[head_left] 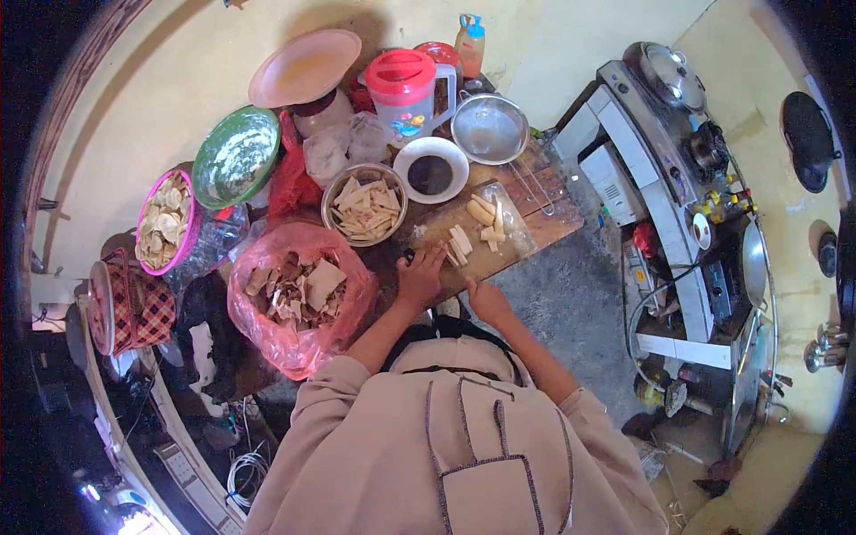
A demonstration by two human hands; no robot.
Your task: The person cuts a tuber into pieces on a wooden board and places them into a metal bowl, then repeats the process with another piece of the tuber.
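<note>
Has two hands at one board (519, 234): the left hand (421, 275) just beside a few pale sticks (460, 243) lying on it, fingers bent, unclear whether pinching; the right hand (484, 298) at its near edge, fingers curled, grip unclear. Has thicker pieces (482, 211) on the board too, and beyond it one white bowl (460, 168) and one sieve (489, 129). Shows one steel bowl (364, 242) and one pink bag (303, 352) left of the board.
</note>
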